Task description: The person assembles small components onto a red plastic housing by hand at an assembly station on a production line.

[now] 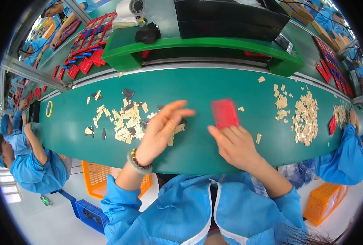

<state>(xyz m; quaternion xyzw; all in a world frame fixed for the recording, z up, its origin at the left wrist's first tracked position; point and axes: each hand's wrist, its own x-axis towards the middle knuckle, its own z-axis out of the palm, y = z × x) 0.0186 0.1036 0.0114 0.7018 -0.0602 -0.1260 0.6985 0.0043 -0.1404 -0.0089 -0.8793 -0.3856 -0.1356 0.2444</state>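
Observation:
A flat red rectangular plastic piece [225,112], slightly blurred, is in front of me at the middle of the green table. My right hand [236,148] grips it at its near edge, the fingers curled and the thumb at the left corner. Left of it, my left hand [161,128] is raised with fingers stretched apart, and nothing shows between them. Beside and partly behind that hand spreads a loose pile of small cream-coloured flat pieces [126,120]. Dark pieces [128,94] are mixed in. Two single cream pieces [258,138] lie near the red piece.
A larger heap of cream pieces [306,118] lies to the right. Beyond the table, a green shelf [206,44] carries a black bin [230,20]. Red pieces [85,65] fill the back left. Co-workers in blue [340,159] sit at both sides. An orange crate [96,177] stands below.

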